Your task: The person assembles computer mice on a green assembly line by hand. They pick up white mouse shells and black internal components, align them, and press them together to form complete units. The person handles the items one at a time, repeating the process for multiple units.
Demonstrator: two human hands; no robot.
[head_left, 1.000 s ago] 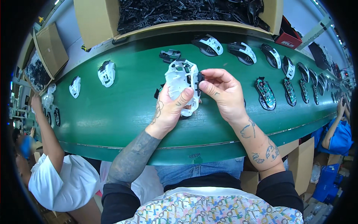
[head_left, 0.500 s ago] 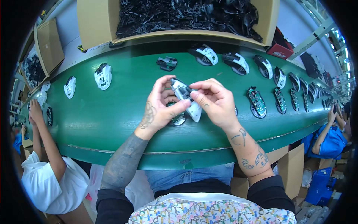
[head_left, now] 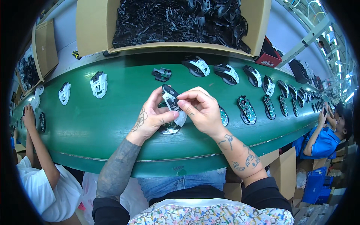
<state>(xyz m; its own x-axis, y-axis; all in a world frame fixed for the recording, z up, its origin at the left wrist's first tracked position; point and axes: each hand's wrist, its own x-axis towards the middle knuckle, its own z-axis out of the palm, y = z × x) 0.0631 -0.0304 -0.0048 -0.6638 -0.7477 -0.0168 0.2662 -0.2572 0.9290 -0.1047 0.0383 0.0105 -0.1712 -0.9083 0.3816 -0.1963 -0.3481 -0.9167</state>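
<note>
Above the green belt, my left hand (head_left: 147,117) is closed around a white-and-black computer mouse shell (head_left: 169,103), its thumb along the lower side. My right hand (head_left: 203,111) pinches at the shell's dark inner part from the right. What lies between those fingertips is partly hidden. Below the hands rests a mouse base with a green circuit board (head_left: 170,129), mostly covered by my left hand. Another circuit board base (head_left: 224,117) peeks out beside my right wrist. A loose black plastic part (head_left: 162,74) lies beyond my hands.
White shells (head_left: 99,85) sit at the left on the belt (head_left: 123,84). Rows of black-and-white shells (head_left: 227,74) and circuit board bases (head_left: 247,110) run off rightward. An open carton (head_left: 210,47) of black parts stands behind. Co-workers sit at both sides.
The view has swung a little, so the scene sits farther left. The shell has tilted in my hands, and my right fingers have stayed at its dark inner part.
</note>
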